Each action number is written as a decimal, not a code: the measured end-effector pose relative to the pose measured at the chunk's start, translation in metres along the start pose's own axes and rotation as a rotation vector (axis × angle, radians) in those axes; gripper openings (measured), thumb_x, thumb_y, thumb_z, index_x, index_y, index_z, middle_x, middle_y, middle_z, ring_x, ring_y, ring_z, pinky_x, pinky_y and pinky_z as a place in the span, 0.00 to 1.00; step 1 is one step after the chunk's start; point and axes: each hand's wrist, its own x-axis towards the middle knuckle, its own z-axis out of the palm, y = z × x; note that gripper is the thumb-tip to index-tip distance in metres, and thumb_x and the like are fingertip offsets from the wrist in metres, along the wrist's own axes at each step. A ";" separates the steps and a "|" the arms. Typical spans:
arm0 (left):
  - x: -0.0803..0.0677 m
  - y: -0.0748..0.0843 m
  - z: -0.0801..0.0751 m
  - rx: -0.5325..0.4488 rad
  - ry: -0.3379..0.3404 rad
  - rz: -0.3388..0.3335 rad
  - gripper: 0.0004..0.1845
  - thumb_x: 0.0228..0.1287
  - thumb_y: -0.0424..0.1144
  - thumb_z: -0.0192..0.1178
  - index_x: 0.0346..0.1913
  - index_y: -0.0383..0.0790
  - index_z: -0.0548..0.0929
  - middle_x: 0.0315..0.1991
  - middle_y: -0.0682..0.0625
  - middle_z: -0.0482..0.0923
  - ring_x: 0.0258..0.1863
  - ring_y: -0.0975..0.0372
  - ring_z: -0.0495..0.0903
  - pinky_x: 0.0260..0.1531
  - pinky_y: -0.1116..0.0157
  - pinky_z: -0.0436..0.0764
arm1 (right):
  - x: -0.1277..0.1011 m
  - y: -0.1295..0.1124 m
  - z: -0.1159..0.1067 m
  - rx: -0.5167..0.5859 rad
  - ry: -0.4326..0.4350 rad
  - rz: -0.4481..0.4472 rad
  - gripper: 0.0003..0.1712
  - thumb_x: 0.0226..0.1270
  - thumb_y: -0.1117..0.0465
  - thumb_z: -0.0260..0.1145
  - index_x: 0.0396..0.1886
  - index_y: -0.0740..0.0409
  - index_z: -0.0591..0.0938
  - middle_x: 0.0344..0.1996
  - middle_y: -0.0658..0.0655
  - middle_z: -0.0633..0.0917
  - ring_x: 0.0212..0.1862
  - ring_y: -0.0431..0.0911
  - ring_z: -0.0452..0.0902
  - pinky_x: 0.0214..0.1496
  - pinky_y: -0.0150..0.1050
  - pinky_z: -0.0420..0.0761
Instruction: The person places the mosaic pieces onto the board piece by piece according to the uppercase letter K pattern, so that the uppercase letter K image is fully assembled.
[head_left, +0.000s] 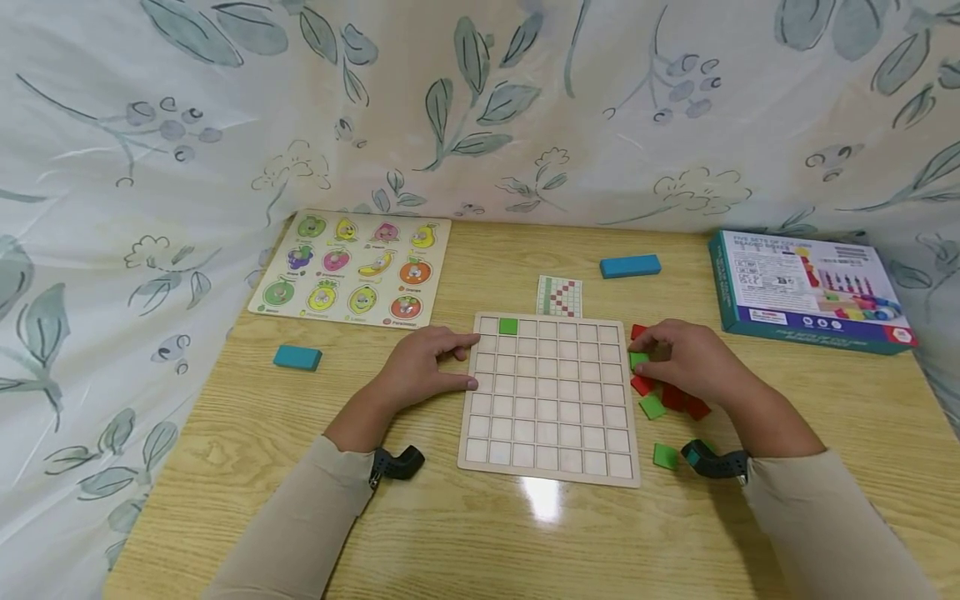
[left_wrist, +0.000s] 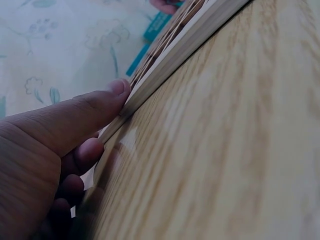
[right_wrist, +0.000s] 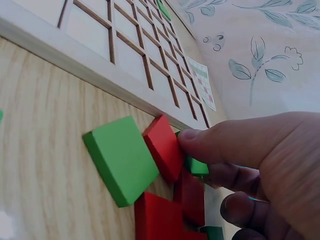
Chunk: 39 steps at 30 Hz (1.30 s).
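Observation:
A wooden grid board (head_left: 547, 408) lies flat in front of me, with one green square tile (head_left: 508, 326) in its top row, second cell from the left. Thumb and index finger of my left hand (head_left: 427, 362) touch the board's left edge, the other fingers loosely bent below. Just past the right edge, my right hand (head_left: 693, 358) pinches a green tile (head_left: 638, 359) between thumb and forefinger. Around it lie loose red tiles (head_left: 697, 407) and a green tile (head_left: 652, 407). The right wrist view shows the thumb (right_wrist: 192, 137) close over a red tile (right_wrist: 165, 147).
A small pattern card (head_left: 559, 297) sits behind the board. Fruit puzzle board (head_left: 348, 267) at back left, boxed bead set (head_left: 813, 292) at back right. Blue blocks lie at left (head_left: 297, 357) and behind (head_left: 630, 266). Another green tile (head_left: 664, 456) rests nearer me. A leaf-print cloth (head_left: 480, 108) hangs behind.

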 end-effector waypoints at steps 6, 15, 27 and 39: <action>0.000 0.001 -0.002 -0.012 -0.008 -0.013 0.36 0.55 0.48 0.84 0.68 0.46 0.86 0.40 0.61 0.81 0.40 0.63 0.75 0.47 0.59 0.74 | 0.002 -0.003 -0.002 0.016 -0.022 0.011 0.12 0.69 0.58 0.78 0.49 0.54 0.88 0.49 0.59 0.87 0.46 0.55 0.76 0.47 0.48 0.79; 0.000 0.002 -0.001 -0.034 -0.007 -0.044 0.36 0.55 0.48 0.84 0.68 0.47 0.86 0.40 0.61 0.81 0.44 0.63 0.76 0.52 0.58 0.75 | 0.004 -0.004 -0.006 0.033 -0.035 0.005 0.06 0.75 0.62 0.72 0.48 0.54 0.87 0.47 0.57 0.89 0.48 0.55 0.80 0.52 0.52 0.81; 0.001 0.004 -0.003 -0.043 -0.009 -0.055 0.35 0.56 0.47 0.84 0.68 0.47 0.86 0.41 0.60 0.81 0.43 0.62 0.76 0.51 0.58 0.75 | 0.009 -0.008 -0.020 0.035 -0.041 -0.123 0.04 0.76 0.65 0.70 0.46 0.55 0.88 0.39 0.52 0.85 0.37 0.49 0.76 0.37 0.38 0.78; -0.001 0.007 -0.004 -0.034 -0.018 -0.071 0.35 0.56 0.47 0.84 0.68 0.47 0.86 0.41 0.60 0.81 0.42 0.63 0.75 0.50 0.59 0.75 | 0.023 -0.033 -0.014 0.104 -0.067 -0.105 0.04 0.77 0.64 0.69 0.47 0.54 0.88 0.39 0.53 0.84 0.43 0.52 0.76 0.41 0.40 0.78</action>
